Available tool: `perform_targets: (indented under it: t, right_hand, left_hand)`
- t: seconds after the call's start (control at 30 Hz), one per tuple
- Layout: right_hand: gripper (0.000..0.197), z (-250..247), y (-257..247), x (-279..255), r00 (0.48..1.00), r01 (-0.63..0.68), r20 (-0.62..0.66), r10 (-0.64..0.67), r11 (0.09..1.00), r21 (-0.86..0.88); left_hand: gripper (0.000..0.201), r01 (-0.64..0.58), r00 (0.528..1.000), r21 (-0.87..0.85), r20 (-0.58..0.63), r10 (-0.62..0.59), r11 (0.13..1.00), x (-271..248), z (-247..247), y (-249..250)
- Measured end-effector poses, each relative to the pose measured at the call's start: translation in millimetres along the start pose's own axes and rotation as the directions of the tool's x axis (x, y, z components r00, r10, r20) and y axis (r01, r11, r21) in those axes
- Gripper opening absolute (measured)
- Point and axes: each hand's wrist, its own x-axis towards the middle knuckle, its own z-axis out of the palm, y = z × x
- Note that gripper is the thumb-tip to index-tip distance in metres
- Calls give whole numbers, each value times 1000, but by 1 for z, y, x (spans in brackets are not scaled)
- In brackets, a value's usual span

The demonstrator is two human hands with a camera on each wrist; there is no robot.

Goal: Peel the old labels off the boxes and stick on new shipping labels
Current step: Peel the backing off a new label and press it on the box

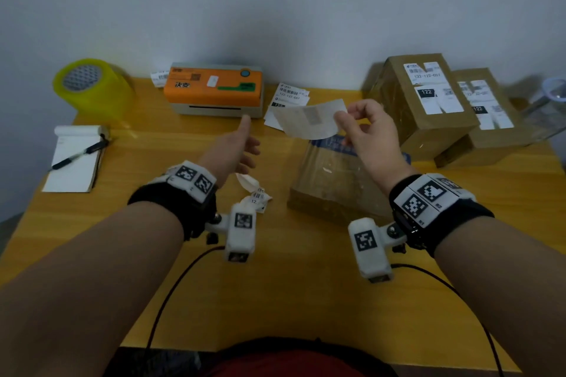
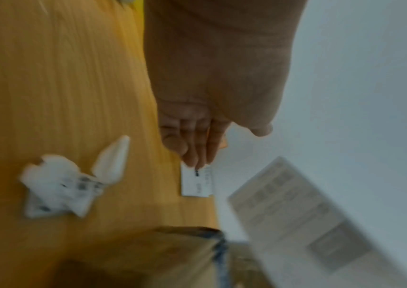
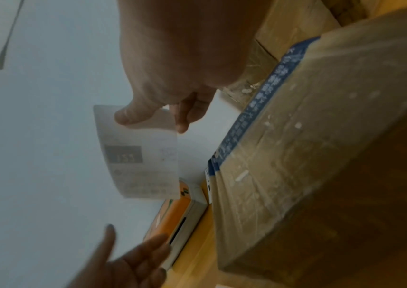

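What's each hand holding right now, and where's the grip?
The right hand pinches a label by one short edge, thumb against fingers, above the box. The left hand holds nothing.

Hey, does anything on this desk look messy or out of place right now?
Yes: crumpled labels lie loose on the table beside the left hand, and the near box shows torn white scraps on its top.
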Motion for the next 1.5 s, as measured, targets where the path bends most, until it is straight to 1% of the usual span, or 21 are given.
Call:
perform_targets:
  t: [0.03, 0.07, 0.13, 0.17, 0.23, 0.3, 0.37, 0.43, 0.57, 0.63, 0.7, 0.77, 0.87, 0.97, 1.03, 1.1, 1.13, 1.2, 1.27, 1.37, 1.5]
  right_hand:
    - [18, -2, -2, 0, 1000, 7, 20, -7, 1000, 3]
    - [18, -5, -3, 1, 999, 17, 34, -16, 1000, -7]
    - [17, -11, -3, 3, 998, 44, 51, -42, 998, -34]
    - [17, -14, -3, 3, 997, 56, 52, -54, 997, -47]
    - [17, -21, -1, 4, 996, 73, 47, -69, 994, -79]
    - [18, -30, 0, 3, 995, 89, 49, -84, 990, -109]
    - [22, -41, 0, 1, 994, 105, 53, -99, 984, -142]
    - [27, -51, 0, -3, 991, 129, 68, -118, 974, -185]
    - [39, -69, 2, -10, 984, 169, 109, -143, 946, -278]
    - [48, -76, 3, -14, 985, 155, 122, -123, 939, -305]
    - [51, -82, 6, -16, 987, 122, 135, -85, 946, -301]
    - [49, -88, 8, -18, 981, 45, 192, -1, 974, -221]
    - [48, -100, 9, -22, 941, -129, 317, 116, 992, 19]
    - [48, -108, 8, -25, 924, -223, 344, 170, 967, 123]
    - [41, -110, 12, -24, 910, -302, 347, 226, 935, 184]
    - [34, -109, 15, -23, 901, -375, 327, 286, 892, 253]
    - [34, -108, 16, -24, 901, -391, 304, 309, 882, 264]
    - [43, -104, 20, -26, 914, -378, 236, 329, 903, 204]
    - [48, -99, 24, -30, 937, -329, 165, 308, 937, 119]
    - [48, -89, 35, -33, 944, -326, 68, 321, 941, 85]
    - [46, -80, 51, -33, 916, -396, -25, 400, 914, 89]
  left_hand:
    - [77, 85, 995, -117, 60, -79, 990, -3, 0, 14]
    - [87, 161, 982, -178, 129, -139, 971, -5, 0, 25]
    - [98, 239, 950, -177, 246, -193, 955, -9, 3, 42]
    - [97, 244, 940, -151, 278, -196, 958, -12, 5, 47]
    - [79, 221, 934, -115, 310, -177, 968, -15, 10, 53]
    - [48, 199, 936, -129, 318, -149, 971, -18, 15, 55]
    - [25, 180, 946, -172, 299, -123, 969, -20, 20, 55]
    - [14, 144, 960, -209, 267, -86, 967, -22, 26, 57]
    - [11, 54, 978, -184, 210, -14, 981, -26, 38, 63]
    - [7, -3, 985, -163, 168, 31, 987, -28, 46, 67]
    - [4, -41, 992, -152, 112, 58, 988, -28, 53, 69]
    - [5, -63, 994, -148, 77, 75, 987, -29, 61, 71]
    - [10, -105, 992, -106, 63, 112, 989, -33, 73, 71]
    - [11, -112, 994, -77, 10, 113, 991, -37, 82, 68]
    - [13, -118, 993, -90, -15, 118, 989, -37, 87, 66]
    - [14, -115, 993, -102, -26, 113, 988, -37, 92, 65]
    - [14, -110, 994, -104, -27, 107, 989, -36, 94, 65]
    - [12, -95, 995, -115, -15, 94, 989, -35, 99, 63]
    - [11, -88, 996, -125, -8, 87, 988, -33, 102, 59]
    - [14, -96, 995, -53, -13, 96, 994, -28, 102, 50]
    - [15, -107, 994, 128, -21, 110, 986, -22, 104, 42]
